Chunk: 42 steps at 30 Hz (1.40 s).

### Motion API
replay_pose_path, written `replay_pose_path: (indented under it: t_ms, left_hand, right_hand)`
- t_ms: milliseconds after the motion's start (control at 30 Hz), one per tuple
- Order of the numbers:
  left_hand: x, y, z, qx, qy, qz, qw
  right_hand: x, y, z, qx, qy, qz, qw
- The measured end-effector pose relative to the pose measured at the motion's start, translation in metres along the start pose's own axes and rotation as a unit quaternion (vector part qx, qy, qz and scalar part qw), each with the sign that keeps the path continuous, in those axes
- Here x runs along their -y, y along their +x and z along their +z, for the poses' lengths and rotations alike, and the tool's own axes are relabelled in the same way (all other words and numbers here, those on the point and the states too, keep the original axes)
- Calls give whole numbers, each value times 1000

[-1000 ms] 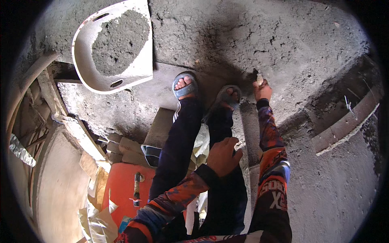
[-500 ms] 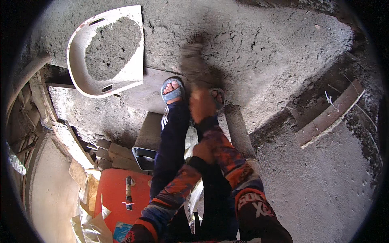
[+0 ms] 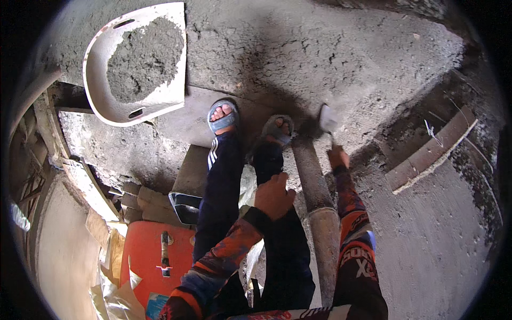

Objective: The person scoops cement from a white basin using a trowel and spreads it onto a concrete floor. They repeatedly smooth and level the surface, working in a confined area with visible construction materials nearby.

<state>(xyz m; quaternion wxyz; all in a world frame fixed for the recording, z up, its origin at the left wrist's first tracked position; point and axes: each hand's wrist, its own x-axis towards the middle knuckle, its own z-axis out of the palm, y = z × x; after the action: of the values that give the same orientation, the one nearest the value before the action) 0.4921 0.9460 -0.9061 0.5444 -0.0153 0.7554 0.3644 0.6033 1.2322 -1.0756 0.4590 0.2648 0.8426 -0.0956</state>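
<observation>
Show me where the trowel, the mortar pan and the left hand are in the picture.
trowel [image 3: 327,119], head view, on the flat blade.
mortar pan [image 3: 104,104], head view, on its pale rim.
left hand [image 3: 274,196], head view, on the back of the hand.

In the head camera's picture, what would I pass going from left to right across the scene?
White pan of mortar → orange board → blue sandal → left hand → trowel in the right hand → wooden plank.

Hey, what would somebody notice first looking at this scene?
Probably the white pan heaped with grey mortar, upper left on the rough concrete. Next, the right hand holding a trowel against the grey surface, centre right, while the left hand rests on the person's dark trouser leg.
</observation>
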Motion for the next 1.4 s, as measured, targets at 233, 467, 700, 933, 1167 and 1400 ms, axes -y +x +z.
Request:
replay_pose_path:
  t_ms: [233, 467, 700, 933, 1167, 1400]
  left_hand:
    - [-15, -4, -15, -55, -23, 35, 998]
    - [-13, -2, -2, -74, 0, 55, 996]
    - [11, 3, -4, 25, 46, -16, 998]
    - [35, -3, -2, 140, 78, -1, 987]
    - [12, 0, -9, 43, 24, -29, 998]
    - [-10, -2, -15, -39, -55, 41, 997]
  right_hand:
    - [97, 100, 32, -42, 118, -33, 992]
    - [128, 86, 22, -100, 139, -40, 984]
    - [193, -12, -51, -178, 184, -231, 939]
    - [302, -95, -98, -89, 236, -379, 890]
    - [145, -31, -26, -3, 113, -171, 979]
    - [-3, 18, 22, 42, -83, 84, 992]
